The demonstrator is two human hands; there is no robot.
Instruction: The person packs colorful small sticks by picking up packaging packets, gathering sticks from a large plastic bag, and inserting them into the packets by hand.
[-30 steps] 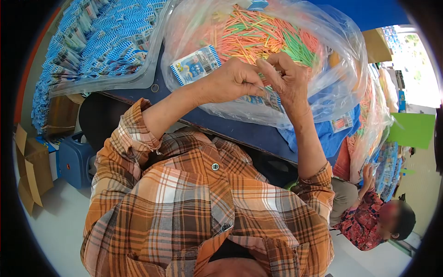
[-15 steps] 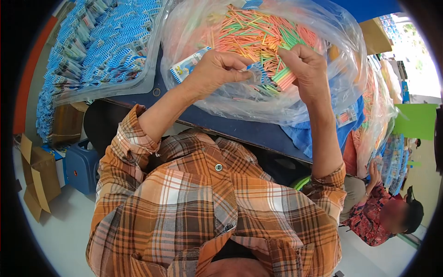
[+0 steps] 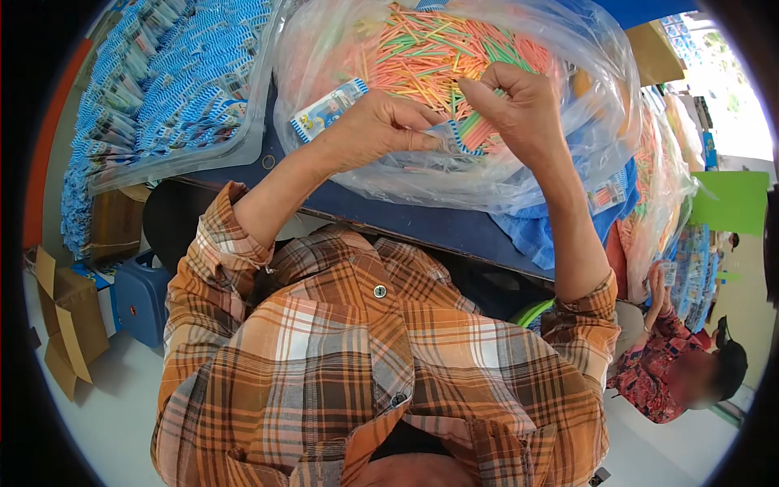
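"How is the left grip set?"

"By the left hand (image 3: pixel 381 127), a small packet (image 3: pixel 449 140) is pinched narrowly between thumb and fingers, and is held over the near part of the clear bag (image 3: pixel 454 184)."

"And the right?"

"The right hand (image 3: pixel 523 105) is curled with thumb and forefinger drawn close; a bundle of sticks (image 3: pixel 475 130) is gripped beneath it, one end at the packet's mouth. The lower fingers are hidden, so their exact hold cannot be told."

"The pose?"

"Both forearms are stretched forward from the bag's near side, the left slanted inward, the right raised more steeply. The hands are set near each other above the bag."

"What is contained where?"

"Pink, green and yellow loose sticks (image 3: pixel 430 53) are heaped inside the bag. To its left, a clear tray (image 3: pixel 187 165) is filled with wrapped packets (image 3: pixel 195 73). A printed packet (image 3: pixel 330 109) is laid at the bag's left edge."
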